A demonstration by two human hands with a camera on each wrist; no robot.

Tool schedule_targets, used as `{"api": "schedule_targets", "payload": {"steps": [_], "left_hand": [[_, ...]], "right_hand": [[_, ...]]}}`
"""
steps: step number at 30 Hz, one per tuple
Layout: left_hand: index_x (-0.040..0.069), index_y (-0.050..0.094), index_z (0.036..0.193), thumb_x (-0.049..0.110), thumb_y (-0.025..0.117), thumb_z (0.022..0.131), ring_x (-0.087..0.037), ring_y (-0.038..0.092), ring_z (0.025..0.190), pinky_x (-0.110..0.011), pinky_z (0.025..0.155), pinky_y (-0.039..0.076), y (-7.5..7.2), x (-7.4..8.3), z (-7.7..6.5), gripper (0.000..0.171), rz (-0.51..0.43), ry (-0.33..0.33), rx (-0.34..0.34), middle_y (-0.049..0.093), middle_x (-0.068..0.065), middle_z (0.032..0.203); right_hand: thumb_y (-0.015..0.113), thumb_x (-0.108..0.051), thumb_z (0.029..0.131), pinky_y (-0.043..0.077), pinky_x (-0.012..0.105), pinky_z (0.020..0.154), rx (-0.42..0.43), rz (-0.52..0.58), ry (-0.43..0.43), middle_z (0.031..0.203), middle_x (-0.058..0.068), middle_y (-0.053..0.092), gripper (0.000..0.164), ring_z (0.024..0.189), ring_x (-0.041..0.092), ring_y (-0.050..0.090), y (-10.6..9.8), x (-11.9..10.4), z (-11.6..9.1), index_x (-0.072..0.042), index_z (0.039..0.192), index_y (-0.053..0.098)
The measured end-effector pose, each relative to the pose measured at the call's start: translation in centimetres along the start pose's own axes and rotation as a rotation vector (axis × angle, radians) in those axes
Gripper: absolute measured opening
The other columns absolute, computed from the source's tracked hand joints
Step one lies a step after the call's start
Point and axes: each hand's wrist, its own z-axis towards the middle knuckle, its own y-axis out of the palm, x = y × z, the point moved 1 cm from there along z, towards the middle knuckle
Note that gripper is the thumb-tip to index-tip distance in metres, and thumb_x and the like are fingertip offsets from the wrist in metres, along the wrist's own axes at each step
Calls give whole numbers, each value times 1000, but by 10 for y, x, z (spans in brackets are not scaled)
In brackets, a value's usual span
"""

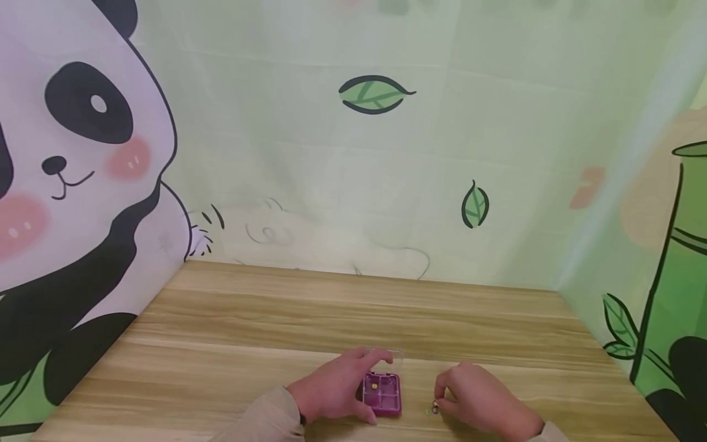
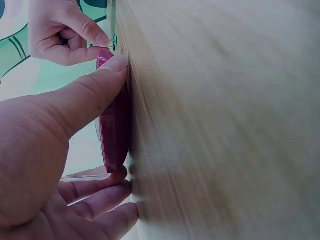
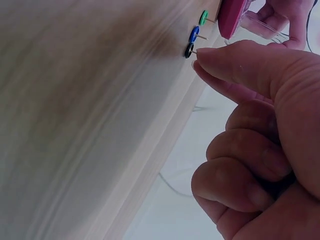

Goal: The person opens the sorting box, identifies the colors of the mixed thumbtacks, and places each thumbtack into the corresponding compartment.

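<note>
A small purple compartment box (image 1: 382, 412) lies on the table with its clear lid (image 1: 399, 354) raised. My left hand (image 1: 331, 388) holds the box from the left, its thumb at the near side and its fingers round the far side by the lid. A small yellow piece (image 1: 374, 386) sits in the box's far-left compartment. To the right, my right hand (image 1: 477, 398) pinches the pin of a black thumbtack (image 3: 189, 50) between thumb and forefinger. Beside it a blue thumbtack (image 3: 194, 34) and a green thumbtack (image 3: 203, 17) lie on the table, pins pointing up.
The wood-grain table (image 1: 265, 313) ends at a pale green backdrop (image 1: 276, 153) printed with leaves. A printed panda (image 1: 83, 202) covers the left side, and printed bamboo (image 1: 676, 294) stands on the right.
</note>
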Motion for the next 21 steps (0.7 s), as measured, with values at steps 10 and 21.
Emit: {"api": "schedule_targets", "payload": {"steps": [10,21], "left_hand": [[34,40,148,42,92,72,-24,56,131,-41,108,50,1,-1,0,92,1,17,13,56,-4,143],[33,41,147,41,92,71,-23,57,129,-41,107,51,0,0,-1,92,0,18,11,56,-5,142]], "right_hand": [[79,-15,84,44,19,60,-21,29,7,72,-20,66,16,62,-6,44,3,-2,1,-25,74,73],[79,-17,84,44,19,60,-25,36,19,71,-20,64,16,62,-6,45,5,-3,2,-26,74,71]]}}
